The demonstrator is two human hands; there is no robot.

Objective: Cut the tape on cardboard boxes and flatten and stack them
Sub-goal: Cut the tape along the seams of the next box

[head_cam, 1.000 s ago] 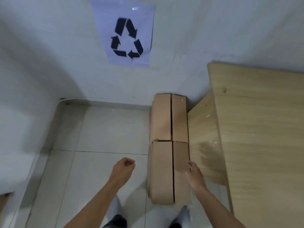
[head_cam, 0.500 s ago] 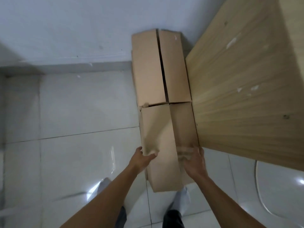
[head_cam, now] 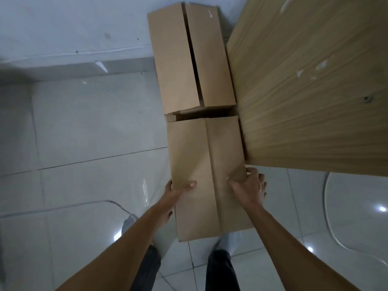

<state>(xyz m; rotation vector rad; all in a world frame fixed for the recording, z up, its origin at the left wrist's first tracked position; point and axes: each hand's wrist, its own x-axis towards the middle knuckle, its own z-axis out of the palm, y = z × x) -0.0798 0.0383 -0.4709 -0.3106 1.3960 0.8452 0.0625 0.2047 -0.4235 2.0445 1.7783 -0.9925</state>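
Note:
Two brown cardboard boxes stand in a row on the tiled floor against the side of a wooden desk. The near box (head_cam: 201, 156) has its top flaps closed along a centre seam. My left hand (head_cam: 176, 190) grips its left edge, thumb lying on the top flap and fingers down the side. My right hand (head_cam: 249, 186) grips its right edge, thumb on the top and fingers curled over the side. The far box (head_cam: 178, 59) reaches the wall and has a dark gap between its top flaps.
A wooden desk side (head_cam: 310, 85) rises right beside the boxes. White wall and skirting (head_cam: 84, 64) lie behind. Glossy tiled floor (head_cam: 94, 143) spreads to the left. My legs and feet (head_cam: 220, 265) stand just below the near box. A curved white object (head_cam: 357, 217) sits lower right.
The view has tilted down and closer to the boxes. Both hands have moved from hovering near the near box to gripping its left and right edges.

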